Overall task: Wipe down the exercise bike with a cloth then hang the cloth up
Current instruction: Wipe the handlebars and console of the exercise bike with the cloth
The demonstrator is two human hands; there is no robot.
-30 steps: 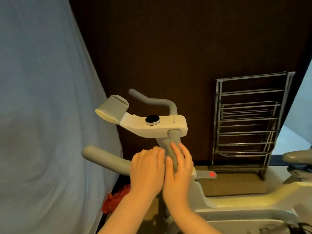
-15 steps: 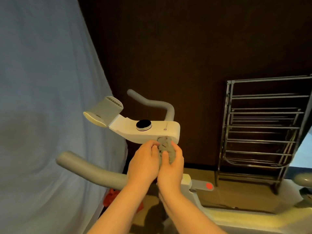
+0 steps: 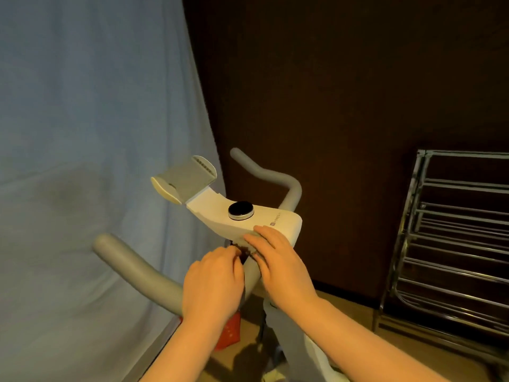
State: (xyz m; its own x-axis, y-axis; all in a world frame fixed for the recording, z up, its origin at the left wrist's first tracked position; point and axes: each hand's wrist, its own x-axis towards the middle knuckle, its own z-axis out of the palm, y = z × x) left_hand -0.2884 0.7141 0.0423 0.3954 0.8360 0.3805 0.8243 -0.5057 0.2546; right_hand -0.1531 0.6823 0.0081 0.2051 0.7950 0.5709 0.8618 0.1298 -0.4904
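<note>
The exercise bike's white console with a black round knob and a grey phone holder sits above a grey stem. My right hand lies on the console's lower front edge with its fingers laid flat, pressing a thin strip of grey cloth that barely shows. My left hand is beside it at the top of the stem. Its fingers curl in on the bunched cloth by a dark part under the console. Most of the cloth is hidden by both hands.
Grey handlebars reach out to the left and behind the console. A blue curtain hangs close on the left. A chrome drying rack stands against the dark wall at the right. Something red lies on the floor below.
Both hands have moved up the stem from below the console to its lower edge. My right hand's fingers now lie on the console. The view has swung left and closer.
</note>
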